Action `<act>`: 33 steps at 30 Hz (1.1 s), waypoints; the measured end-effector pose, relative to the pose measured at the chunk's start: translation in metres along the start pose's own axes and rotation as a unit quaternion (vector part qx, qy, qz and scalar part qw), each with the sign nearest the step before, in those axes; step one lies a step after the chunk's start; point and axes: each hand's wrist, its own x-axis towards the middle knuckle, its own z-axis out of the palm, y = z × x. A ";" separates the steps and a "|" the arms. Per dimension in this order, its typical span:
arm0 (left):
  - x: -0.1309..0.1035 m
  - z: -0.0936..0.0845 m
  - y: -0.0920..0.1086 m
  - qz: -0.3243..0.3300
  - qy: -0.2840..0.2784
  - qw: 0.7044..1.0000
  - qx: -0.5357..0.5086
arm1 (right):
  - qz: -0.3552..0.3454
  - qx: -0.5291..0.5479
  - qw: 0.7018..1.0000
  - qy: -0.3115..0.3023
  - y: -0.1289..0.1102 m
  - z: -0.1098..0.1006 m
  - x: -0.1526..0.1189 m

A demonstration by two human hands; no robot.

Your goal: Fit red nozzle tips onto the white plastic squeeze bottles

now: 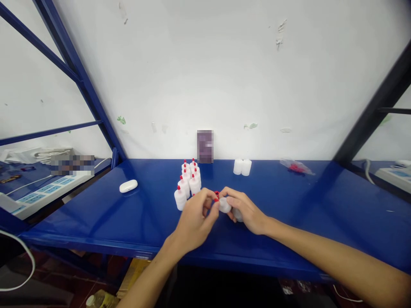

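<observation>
My left hand (195, 218) pinches a small red cap (216, 200) at the tip of a white bottle (224, 205). The bottle lies tilted in the fingers of my right hand (247, 211), its tip pointing left. Another whitish bottle (237, 214) shows partly under my right hand. Just behind the fingers are small red pieces (217, 193) on the blue table. To the left of my hands, several white bottles with red tips (180, 198) stand upright in two rows.
Two white bottles (242, 167) stand near the wall, and a clear bag with red pieces (296, 167) lies further right. A white oval case (128, 186) is at the left. Blue frame posts (93, 98) rise at the side; a power strip (48, 192) lies beyond.
</observation>
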 end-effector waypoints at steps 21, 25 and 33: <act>0.005 -0.038 -0.020 -0.101 -0.029 0.914 0.391 | -0.086 -0.168 0.966 0.180 -0.004 -0.018 0.003; 0.005 -0.038 -0.019 -0.098 -0.016 0.923 0.372 | -0.074 -0.168 0.956 0.228 -0.008 -0.032 0.009; -0.003 -0.043 0.001 -0.002 -0.086 0.979 0.186 | -0.125 -0.106 0.908 0.385 -0.018 -0.127 0.056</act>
